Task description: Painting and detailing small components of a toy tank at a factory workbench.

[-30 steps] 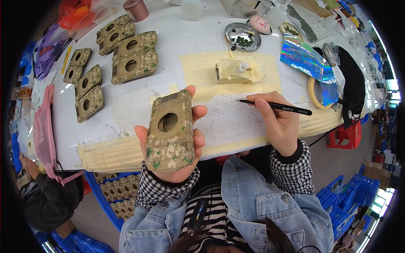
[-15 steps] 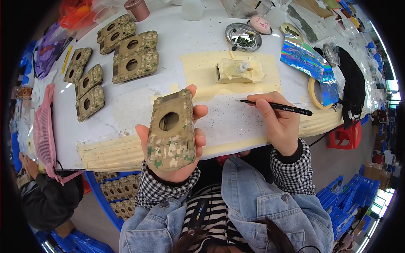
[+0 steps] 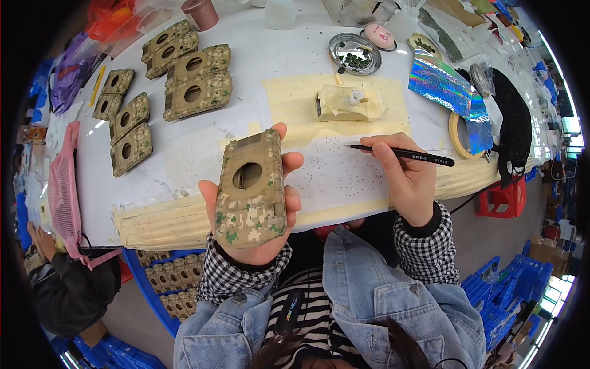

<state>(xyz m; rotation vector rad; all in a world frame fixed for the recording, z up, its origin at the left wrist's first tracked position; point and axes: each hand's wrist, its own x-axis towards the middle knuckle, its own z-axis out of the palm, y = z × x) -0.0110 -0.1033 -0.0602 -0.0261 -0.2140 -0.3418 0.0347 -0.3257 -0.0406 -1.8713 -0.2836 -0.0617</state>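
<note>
My left hand (image 3: 287,200) is wrapped round a camouflage-painted model tank hull (image 3: 251,212) with a round hole in its top, held up near the table's front edge. Between the thumb and fingers of my right hand (image 3: 409,178) are black tweezers (image 3: 424,158), their tips pointing left. Under those tips lies a white sheet (image 3: 332,184) scattered with many tiny dark specks, too small to name. Beyond it stands a small block covered in masking tape (image 3: 350,103), with a little white cup on top.
Several more camouflage hulls (image 3: 198,92) stand at the back left. A metal dish (image 3: 354,54) holds dark green bits. At right are shiny holographic film (image 3: 445,86) and a tape roll (image 3: 460,135). A blue crate (image 3: 150,289) of hulls sits below; another person's hands (image 3: 44,243) show far left.
Almost nothing differs. The hull in my left hand has tilted very slightly, and the tweezers have barely shifted.
</note>
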